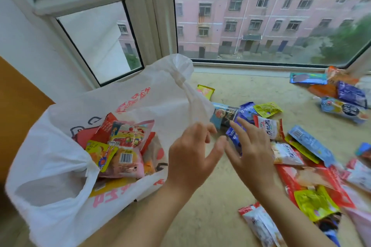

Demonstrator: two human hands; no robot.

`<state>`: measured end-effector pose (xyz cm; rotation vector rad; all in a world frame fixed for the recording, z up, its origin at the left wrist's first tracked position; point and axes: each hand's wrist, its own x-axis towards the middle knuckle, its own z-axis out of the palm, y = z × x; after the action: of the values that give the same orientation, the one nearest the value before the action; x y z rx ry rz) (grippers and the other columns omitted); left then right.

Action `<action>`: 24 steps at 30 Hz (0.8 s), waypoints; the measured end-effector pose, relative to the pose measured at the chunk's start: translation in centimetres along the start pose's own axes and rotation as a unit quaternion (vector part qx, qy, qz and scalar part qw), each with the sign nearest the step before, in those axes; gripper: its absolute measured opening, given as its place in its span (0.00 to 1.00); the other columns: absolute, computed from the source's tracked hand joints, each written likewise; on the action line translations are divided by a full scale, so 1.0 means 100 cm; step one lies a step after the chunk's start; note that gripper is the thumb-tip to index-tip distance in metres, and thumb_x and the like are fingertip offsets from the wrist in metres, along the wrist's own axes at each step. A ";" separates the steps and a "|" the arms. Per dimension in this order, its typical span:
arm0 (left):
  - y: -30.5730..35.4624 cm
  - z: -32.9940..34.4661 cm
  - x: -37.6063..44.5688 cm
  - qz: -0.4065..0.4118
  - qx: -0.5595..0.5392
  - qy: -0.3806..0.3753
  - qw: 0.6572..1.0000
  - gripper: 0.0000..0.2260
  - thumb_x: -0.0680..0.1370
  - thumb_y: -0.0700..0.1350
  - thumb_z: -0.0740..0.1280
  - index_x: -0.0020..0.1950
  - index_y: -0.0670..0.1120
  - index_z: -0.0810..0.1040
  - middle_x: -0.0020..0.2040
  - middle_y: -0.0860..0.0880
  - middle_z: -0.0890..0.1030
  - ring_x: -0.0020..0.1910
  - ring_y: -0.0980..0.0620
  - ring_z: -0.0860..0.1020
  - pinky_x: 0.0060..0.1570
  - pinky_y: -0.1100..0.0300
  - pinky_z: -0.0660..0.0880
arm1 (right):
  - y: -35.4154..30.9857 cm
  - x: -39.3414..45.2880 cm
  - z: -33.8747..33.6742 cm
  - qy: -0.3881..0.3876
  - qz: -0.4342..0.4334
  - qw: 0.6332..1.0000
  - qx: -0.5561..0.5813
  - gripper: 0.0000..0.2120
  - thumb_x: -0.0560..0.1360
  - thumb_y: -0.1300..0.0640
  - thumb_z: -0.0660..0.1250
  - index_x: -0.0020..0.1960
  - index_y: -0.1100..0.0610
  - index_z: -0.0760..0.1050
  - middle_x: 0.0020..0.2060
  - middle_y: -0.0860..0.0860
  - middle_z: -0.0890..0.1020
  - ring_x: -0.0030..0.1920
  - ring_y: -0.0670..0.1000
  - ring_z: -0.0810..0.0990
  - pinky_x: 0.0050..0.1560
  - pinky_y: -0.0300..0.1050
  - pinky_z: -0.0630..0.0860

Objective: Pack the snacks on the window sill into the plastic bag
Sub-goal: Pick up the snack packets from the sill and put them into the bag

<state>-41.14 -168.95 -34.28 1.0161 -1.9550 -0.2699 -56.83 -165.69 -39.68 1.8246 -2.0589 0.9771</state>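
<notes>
A white plastic bag (pixel 60 166) with pink print stands open on the left of the sill, with several snack packets (pixel 122 146) inside it. My left hand (pixel 190 154) hovers just right of the bag's mouth with fingers spread, holding nothing. My right hand (pixel 251 152) is beside it, fingers straight, reaching over a dark blue packet (pixel 234 136) and a blue-and-black packet (pixel 224 116). Many loose snack packets (pixel 301 158) lie scattered to the right on the beige window sill (pixel 210 196).
A second heap of packets (pixel 341 94) lies at the far right by the window frame. A small yellow packet (pixel 205 91) sits behind the bag. The window glass (pixel 261 32) runs along the sill's back edge. A brown wooden surface (pixel 18 110) borders the left.
</notes>
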 end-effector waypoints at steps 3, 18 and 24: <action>-0.002 0.031 -0.027 0.039 0.069 -0.108 0.991 0.18 0.75 0.55 0.63 0.60 0.48 0.74 0.47 0.52 0.79 0.43 0.52 0.79 0.35 0.58 0.76 | 0.027 -0.023 -0.010 -0.048 0.004 0.997 -0.058 0.24 0.74 0.47 0.63 0.67 0.57 0.73 0.66 0.56 0.74 0.64 0.58 0.73 0.62 0.64 0.68; -0.018 0.140 -0.012 -0.167 0.096 -0.240 0.951 0.30 0.75 0.44 0.63 0.77 0.49 0.59 0.75 0.49 0.63 0.71 0.48 0.65 0.66 0.53 0.65 | 0.122 -0.074 -0.027 -0.193 0.082 0.969 -0.134 0.31 0.71 0.42 0.58 0.71 0.55 0.68 0.71 0.57 0.68 0.69 0.58 0.67 0.67 0.67 0.61; -0.063 0.155 0.054 -0.052 0.249 -0.337 0.907 0.43 0.72 0.35 0.65 0.78 0.58 0.46 0.79 0.46 0.52 0.77 0.45 0.51 0.70 0.51 0.60 | 0.124 -0.033 0.020 -0.233 0.035 0.970 -0.056 0.38 0.67 0.44 0.70 0.74 0.53 0.63 0.73 0.56 0.65 0.72 0.58 0.65 0.67 0.65 0.64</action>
<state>-51.40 -179.95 -43.39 1.4997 -2.6846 -0.1958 -67.30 -164.14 -47.15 2.0839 -2.3948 0.4586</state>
